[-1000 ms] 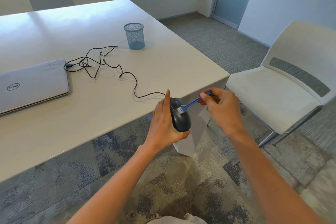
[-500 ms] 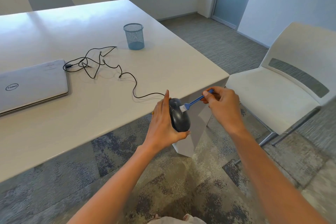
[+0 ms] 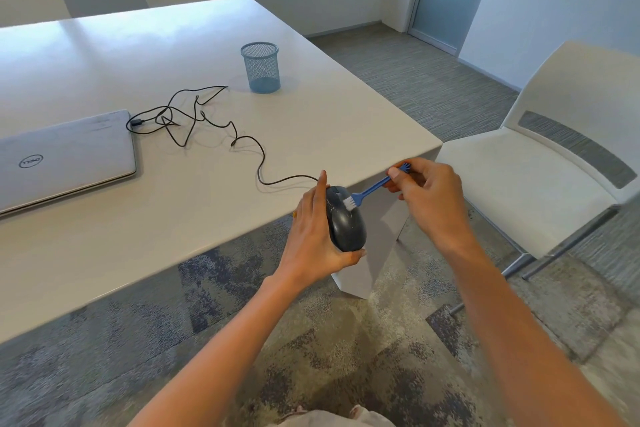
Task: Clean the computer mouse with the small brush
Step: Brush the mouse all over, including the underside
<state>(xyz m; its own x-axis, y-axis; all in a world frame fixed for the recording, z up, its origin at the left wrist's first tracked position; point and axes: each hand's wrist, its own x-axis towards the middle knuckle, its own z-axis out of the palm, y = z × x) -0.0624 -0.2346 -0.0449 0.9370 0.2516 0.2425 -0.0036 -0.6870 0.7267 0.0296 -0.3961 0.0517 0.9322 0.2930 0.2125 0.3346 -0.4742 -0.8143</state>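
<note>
A dark grey wired computer mouse (image 3: 346, 220) is held on its side just off the table's near edge, gripped by my left hand (image 3: 311, 236) from the left. Its black cable (image 3: 207, 121) runs back across the white table (image 3: 346, 121) in a tangle. My right hand (image 3: 429, 198) pinches the handle of a small blue brush (image 3: 372, 189). The brush's white bristles rest on the upper part of the mouse's top shell.
A closed silver laptop (image 3: 65, 156) lies at the left of the table. A blue mesh pen cup (image 3: 260, 66) stands further back. A white chair (image 3: 540, 163) is to the right, two more chairs behind the table, patterned carpet below.
The brush bristles have slid slightly along the mouse's upper shell as my right hand shifted a little. My left hand keeps the mouse in the same grip.
</note>
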